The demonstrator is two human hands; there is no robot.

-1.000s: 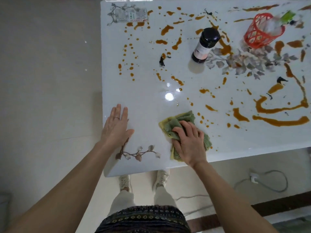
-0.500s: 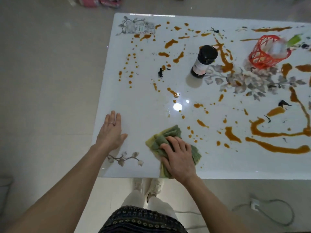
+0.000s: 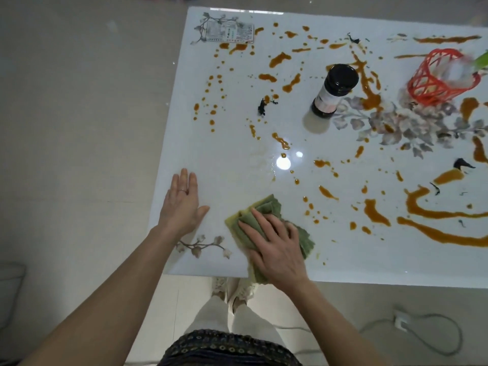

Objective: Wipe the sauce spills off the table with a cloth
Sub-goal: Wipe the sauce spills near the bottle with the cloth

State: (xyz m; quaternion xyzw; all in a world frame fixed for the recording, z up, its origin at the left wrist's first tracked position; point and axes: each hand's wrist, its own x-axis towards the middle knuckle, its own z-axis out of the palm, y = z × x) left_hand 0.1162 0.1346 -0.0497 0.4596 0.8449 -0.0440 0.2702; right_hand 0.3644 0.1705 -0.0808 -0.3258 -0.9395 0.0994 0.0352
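A: Is it bright?
B: Soft and a bit dim. A lamp up above makes two shiny white spots on the desk (image 3: 237,165).
A: Any shadows?
B: A pale one beside the dark bottle (image 3: 334,92).
A: Is it sharp?
B: Mostly. The red basket (image 3: 441,77) looks smeary, and the desk edges bend near the sides.

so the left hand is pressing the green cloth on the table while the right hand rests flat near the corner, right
Not quite: the hands are swapped. In the head view the right hand is pressing the green cloth on the table, while the left hand rests flat near the corner.
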